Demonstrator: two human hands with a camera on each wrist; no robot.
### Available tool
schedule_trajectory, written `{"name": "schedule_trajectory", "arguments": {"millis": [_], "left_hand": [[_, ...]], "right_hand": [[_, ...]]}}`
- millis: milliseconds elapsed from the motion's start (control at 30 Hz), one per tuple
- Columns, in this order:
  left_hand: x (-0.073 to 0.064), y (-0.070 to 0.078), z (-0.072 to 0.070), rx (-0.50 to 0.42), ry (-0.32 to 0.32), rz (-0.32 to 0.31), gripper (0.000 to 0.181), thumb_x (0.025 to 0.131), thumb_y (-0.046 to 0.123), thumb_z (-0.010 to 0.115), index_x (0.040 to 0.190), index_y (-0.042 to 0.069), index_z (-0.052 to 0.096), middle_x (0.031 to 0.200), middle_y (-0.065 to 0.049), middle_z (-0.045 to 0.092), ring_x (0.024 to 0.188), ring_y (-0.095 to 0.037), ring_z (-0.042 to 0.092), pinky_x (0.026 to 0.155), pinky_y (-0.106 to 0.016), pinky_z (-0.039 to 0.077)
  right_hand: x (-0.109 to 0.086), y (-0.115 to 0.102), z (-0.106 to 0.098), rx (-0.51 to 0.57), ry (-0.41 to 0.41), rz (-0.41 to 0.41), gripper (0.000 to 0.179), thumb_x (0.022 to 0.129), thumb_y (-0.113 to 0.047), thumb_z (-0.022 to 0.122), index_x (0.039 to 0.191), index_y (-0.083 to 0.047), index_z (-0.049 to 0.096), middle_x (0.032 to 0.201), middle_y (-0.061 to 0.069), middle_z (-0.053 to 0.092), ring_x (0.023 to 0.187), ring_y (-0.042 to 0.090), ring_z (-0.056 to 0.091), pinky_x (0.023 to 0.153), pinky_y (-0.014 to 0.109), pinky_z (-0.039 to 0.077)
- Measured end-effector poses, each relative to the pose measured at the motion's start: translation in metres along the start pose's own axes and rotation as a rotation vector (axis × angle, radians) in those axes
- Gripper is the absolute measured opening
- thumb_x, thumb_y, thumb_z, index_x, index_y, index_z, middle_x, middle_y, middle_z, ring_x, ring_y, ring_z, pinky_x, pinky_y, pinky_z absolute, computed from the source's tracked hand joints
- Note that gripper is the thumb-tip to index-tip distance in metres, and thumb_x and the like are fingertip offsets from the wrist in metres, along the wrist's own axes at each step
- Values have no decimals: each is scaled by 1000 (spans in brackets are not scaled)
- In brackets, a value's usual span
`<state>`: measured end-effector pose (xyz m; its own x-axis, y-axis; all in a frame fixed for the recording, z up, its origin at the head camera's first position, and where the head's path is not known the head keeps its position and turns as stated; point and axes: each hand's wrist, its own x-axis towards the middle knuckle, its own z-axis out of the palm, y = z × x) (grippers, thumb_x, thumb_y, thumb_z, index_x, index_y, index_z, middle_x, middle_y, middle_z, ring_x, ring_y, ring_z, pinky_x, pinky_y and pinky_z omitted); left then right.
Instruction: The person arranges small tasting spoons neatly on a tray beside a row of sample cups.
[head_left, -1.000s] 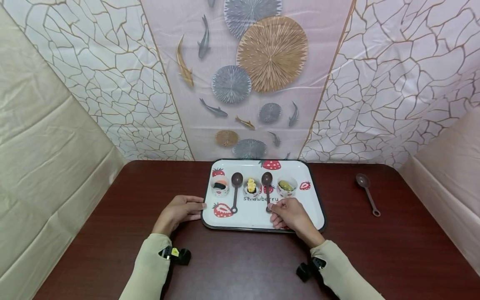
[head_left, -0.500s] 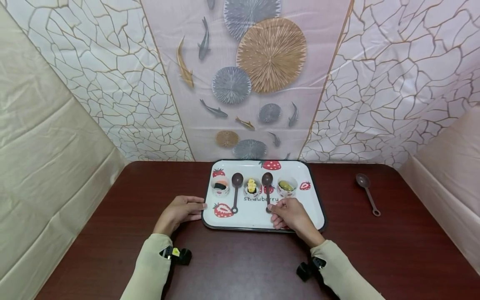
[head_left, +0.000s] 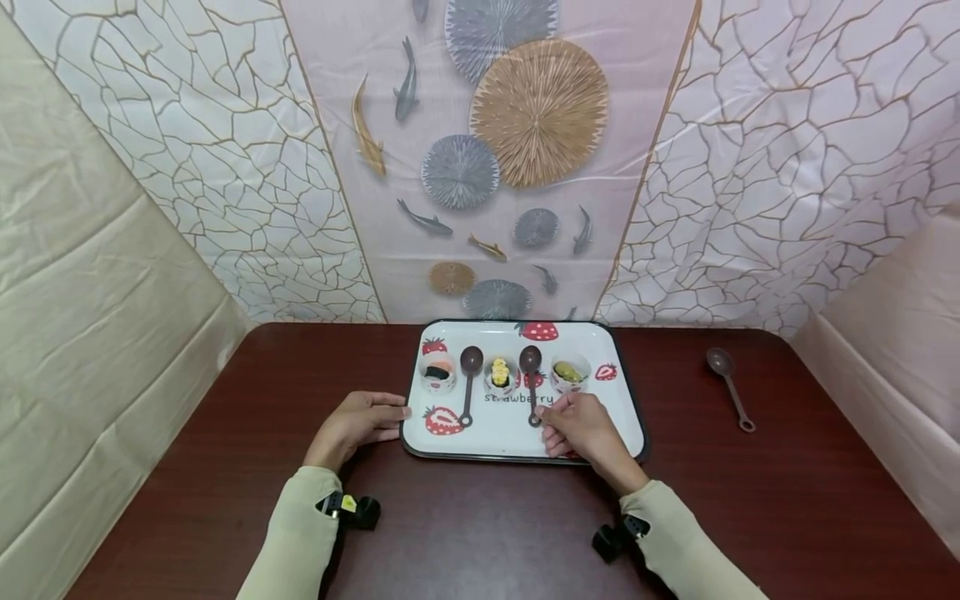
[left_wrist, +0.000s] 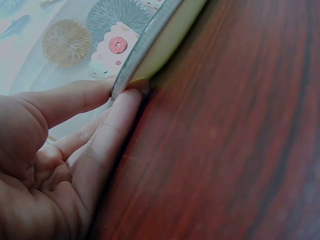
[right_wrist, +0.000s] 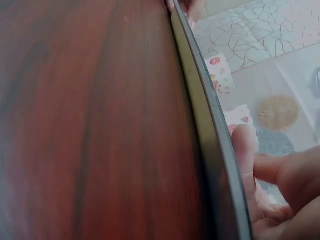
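Observation:
A white tray [head_left: 480, 442] with a dark rim and strawberry prints lies on the table. My left hand [head_left: 365, 419] grips its left edge, thumb on the rim and fingers below, as the left wrist view shows. Near the tray's front, my right hand [head_left: 582, 429] has its thumb and finger at the ringed handle end of a brown spoon [head_left: 530, 360]. That spoon lies between a paper cup [head_left: 501, 388] with a yellow-topped piece and a paper cup [head_left: 567, 386] with a green-topped piece. Another brown spoon [head_left: 469, 379] lies left of the middle cup.
A paper cup [head_left: 437, 384] with an orange-and-black piece stands at the tray's left. A third brown spoon [head_left: 727, 387] lies on the dark wooden table [head_left: 690, 483] to the right. A patterned cloth [head_left: 540, 208] hangs behind the table's far edge.
The whole view shifts slightly left. My right hand sits a touch farther right against the tray, and the spoon's ring shows more fully. The left hand stays on the tray's edge.

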<state>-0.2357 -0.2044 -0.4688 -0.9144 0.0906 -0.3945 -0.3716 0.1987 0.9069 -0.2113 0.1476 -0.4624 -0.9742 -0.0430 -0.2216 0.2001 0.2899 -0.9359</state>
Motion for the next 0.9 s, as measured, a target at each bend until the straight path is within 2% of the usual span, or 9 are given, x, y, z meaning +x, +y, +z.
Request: {"name": "schedule_trajectory", "arguments": {"millis": [200, 333, 500, 700, 900], "left_hand": [[1, -7, -1, 4, -3, -13, 49, 95, 11, 78, 137, -10, 61, 103, -9, 74, 81, -11, 72, 78, -27, 66], [1, -10, -1, -3, 17, -13, 46, 95, 10, 78, 134, -9, 64, 104, -11, 75, 82, -13, 73, 79, -29, 66], [-2, -5, -2, -1, 23, -6, 45, 96, 10, 78, 134, -9, 63, 107, -13, 74, 83, -13, 73, 80, -31, 66], [-1, 0, -1, -5, 13, 4, 46, 95, 11, 79, 134, -10, 64, 105, -12, 74, 83, -14, 73, 80, -30, 66], [-1, 2, -2, -2, -6, 10, 49, 95, 11, 79, 136, -10, 62, 108, -13, 74, 86, -14, 72, 81, -30, 66]], "right_hand": [[-6, -6, -9, -23, 28, -25, 20, 103, -13, 70, 97, 5, 62, 74, 12, 70, 53, 13, 64, 49, 31, 62], [-11, -12, -15, -103, 38, -68, 19, 103, -15, 70, 98, 2, 65, 78, 13, 72, 52, 14, 60, 44, 28, 56], [-19, -19, -26, -216, 59, -151, 12, 102, -11, 66, 102, 0, 71, 85, 12, 74, 54, 17, 60, 44, 27, 50], [-29, -26, -49, -294, 96, -225, 14, 102, -11, 67, 108, 1, 72, 91, 14, 70, 61, 27, 63, 51, 31, 55], [-37, -26, -73, -388, 143, -261, 23, 103, -17, 71, 115, 2, 69, 112, 19, 71, 84, 28, 67, 63, 30, 58]]}}
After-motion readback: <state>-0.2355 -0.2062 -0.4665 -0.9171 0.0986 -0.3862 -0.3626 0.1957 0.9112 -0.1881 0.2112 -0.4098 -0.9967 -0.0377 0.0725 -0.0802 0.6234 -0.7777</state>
